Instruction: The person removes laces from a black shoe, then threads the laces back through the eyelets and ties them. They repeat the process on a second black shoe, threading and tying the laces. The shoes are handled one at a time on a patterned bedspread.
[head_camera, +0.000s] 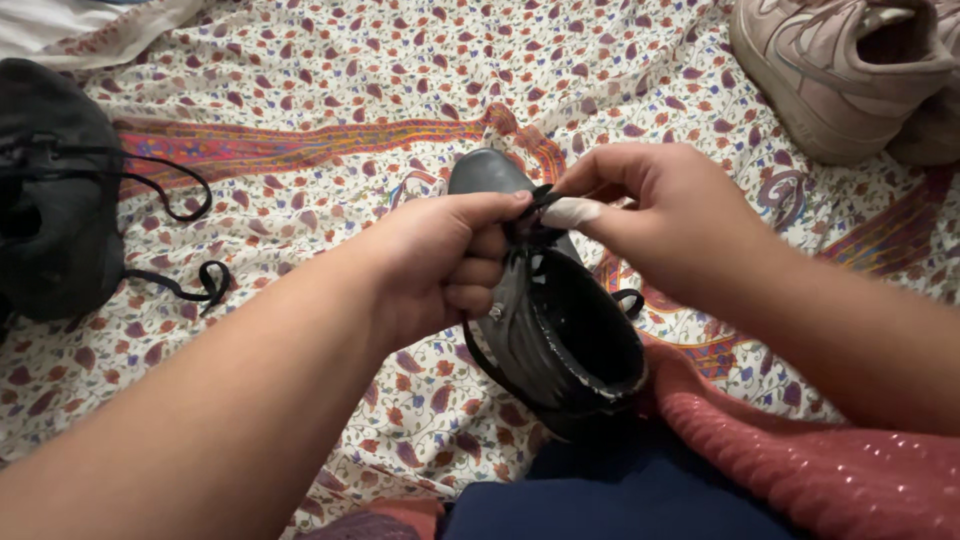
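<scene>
A black high-top shoe lies in front of me on a flowered cloth, toe pointing away, its opening toward me. My left hand is closed on the shoe's left side and pinches the black lace at the tongue. My right hand, with a pale bandage on one finger, pinches the same lace from the right, just above the eyelets. The two hands nearly touch over the shoe's throat.
A second black shoe with a loose black lace lies at the left edge. A pale pink sneaker sits at the top right. Pink knit fabric and dark blue cloth lie near my lap.
</scene>
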